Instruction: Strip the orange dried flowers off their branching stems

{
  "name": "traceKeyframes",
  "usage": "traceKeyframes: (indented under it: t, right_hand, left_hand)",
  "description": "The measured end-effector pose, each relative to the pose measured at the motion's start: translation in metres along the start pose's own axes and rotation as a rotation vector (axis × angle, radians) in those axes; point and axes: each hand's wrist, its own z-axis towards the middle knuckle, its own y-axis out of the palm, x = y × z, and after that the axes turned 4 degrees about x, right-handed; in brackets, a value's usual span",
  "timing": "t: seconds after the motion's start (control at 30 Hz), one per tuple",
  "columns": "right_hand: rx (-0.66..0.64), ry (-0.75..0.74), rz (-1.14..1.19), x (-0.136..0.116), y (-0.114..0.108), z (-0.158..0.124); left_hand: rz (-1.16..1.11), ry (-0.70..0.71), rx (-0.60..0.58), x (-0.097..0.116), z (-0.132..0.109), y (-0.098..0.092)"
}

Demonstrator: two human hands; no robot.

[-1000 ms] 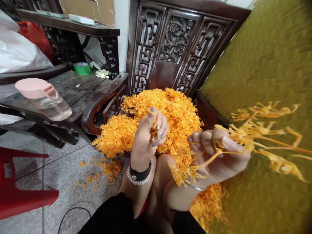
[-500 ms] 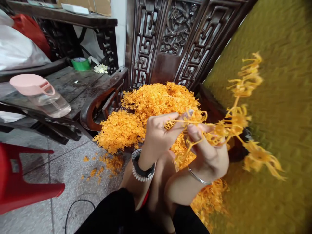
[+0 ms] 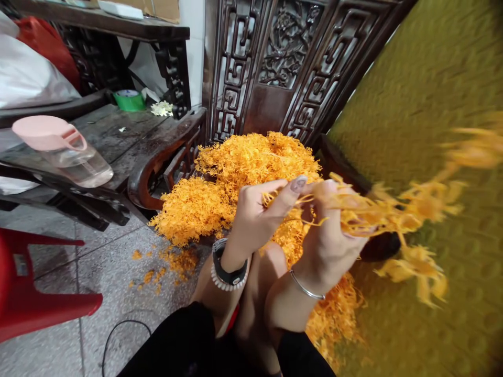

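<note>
My left hand (image 3: 255,217), with a black band and a beaded bracelet at the wrist, pinches the thin end of an orange strand. My right hand (image 3: 328,235), wearing a silver bangle, is closed around the same orange flower strand (image 3: 426,201), whose blurred blossoms stick out to the right. The two hands are close together, fingertips nearly meeting. Behind them lies a large pile of orange flowers (image 3: 251,157) on a dark carved wooden chair. More orange flowers (image 3: 338,319) lie low beside my right forearm.
At the left, a bottle with a pink lid (image 3: 74,157) and green tape (image 3: 129,100) rest on a dark wooden seat (image 3: 106,131). A red stool (image 3: 43,293) stands at the lower left. Orange bits (image 3: 178,262) and a black cable (image 3: 113,330) lie on the floor.
My right hand has turned, its fingers now folded over the strand. The strand's far blossoms have swung to the right. My left hand has barely moved.
</note>
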Motion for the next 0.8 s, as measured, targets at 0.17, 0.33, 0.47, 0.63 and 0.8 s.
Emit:
traceKeyframes:
  t: [0.17,0.33,0.47,0.63,0.8]
  right_hand:
    - [0.577,0.322,0.902,-0.022,-0.001,0.014]
    - [0.326,0.472,1.322,-0.026,-0.013,0.02]
    - [0.115,0.373,1.478,-0.027,-0.018,0.021]
    - [0.207,0.356,1.493,-0.035,-0.02,0.022]
    - [0.222,0.185,1.637,-0.037,-0.011,0.025]
  left_hand:
    - [-0.193,-0.099,-0.073,0.001,-0.002,0.007]
    - [-0.496,-0.272,-0.251,-0.001,-0.002,0.0]
    - [-0.702,-0.509,-0.449,0.0,0.0,-0.002]
    - [-0.783,-0.691,-0.517,0.002,0.002,0.002]
    - [-0.906,-0.711,-0.534,0.011,0.001,-0.004]
